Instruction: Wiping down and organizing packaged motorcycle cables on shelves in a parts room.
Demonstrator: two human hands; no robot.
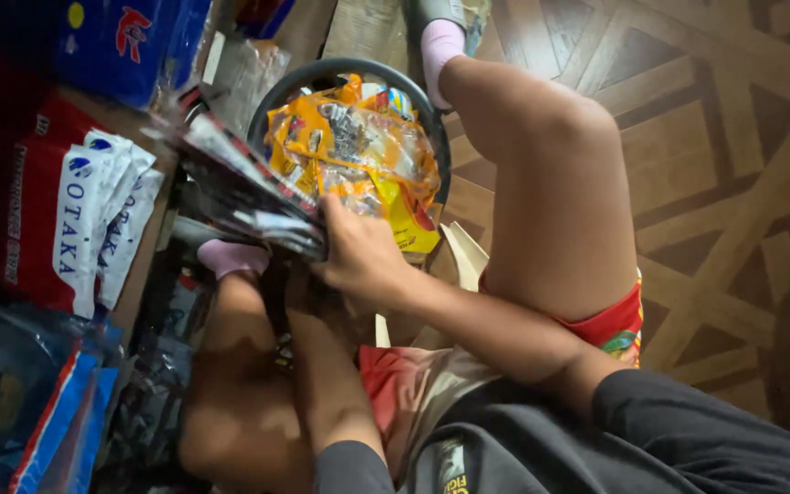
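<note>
Gripping a fanned stack of dark glossy foil sachets [240, 197], the right hand [358, 252] is closed over its near end, beside the black round basket [272, 101] of orange snack packets [354, 146]; the left hand's state is hidden below; a firm, even pinch seems best.

A round dark basket [276, 91] holds orange snack bags [358, 146]; red-and-white packages [75, 210] lie at the floor's left edge.

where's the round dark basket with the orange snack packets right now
In the head view, the basket sits at top centre on the floor between the person's legs, just beyond the right hand.
</note>
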